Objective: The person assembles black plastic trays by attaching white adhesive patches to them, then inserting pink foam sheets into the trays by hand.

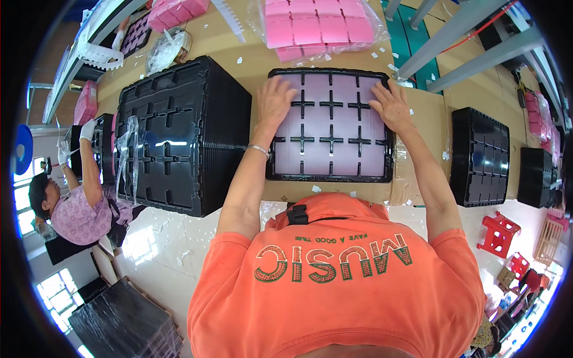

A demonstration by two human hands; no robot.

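Note:
A black plastic tray with a grid of cross-shaped dividers lies on the cardboard-covered table in front of me. Pale pink pads fill its compartments. My left hand lies flat on the tray's upper left part with the fingers spread. A thin bracelet circles that wrist. My right hand lies flat on the upper right part, fingers apart. Neither hand grips anything. My orange shirt covers the lower middle of the view.
A tall stack of black trays stands just to the left. A clear bag of bright pink pads lies beyond the tray. More black tray stacks stand at the right. A gloved co-worker works at the left. Red stools stand on the floor.

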